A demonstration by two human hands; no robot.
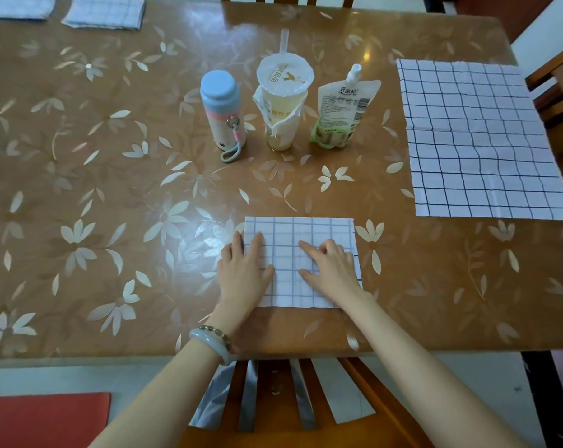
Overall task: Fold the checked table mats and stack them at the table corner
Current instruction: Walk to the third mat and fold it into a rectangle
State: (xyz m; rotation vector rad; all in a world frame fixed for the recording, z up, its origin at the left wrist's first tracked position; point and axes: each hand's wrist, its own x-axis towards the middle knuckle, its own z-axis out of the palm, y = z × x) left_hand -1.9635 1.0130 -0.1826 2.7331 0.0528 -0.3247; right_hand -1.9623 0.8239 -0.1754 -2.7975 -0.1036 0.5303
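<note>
A folded white checked mat [306, 232] lies near the table's front edge. My left hand [244, 270] rests flat on its left side, fingers partly off the cloth's edge. My right hand [330, 268] presses flat on its right half. Neither hand grips the cloth. An unfolded checked mat [477, 140] lies spread out at the right edge of the table. At the far left corner two folded mats lie side by side, one [104, 11] and another [18, 6] cut off by the frame.
A blue-capped flask [222, 108], a sealed drink cup with a straw [283, 101] and a spouted pouch [341, 108] stand mid-table behind the folded mat. A wooden chair back [273, 399] is below the table edge, another chair [558, 101] at the right. The brown flowered table [96, 205] spreads leftward.
</note>
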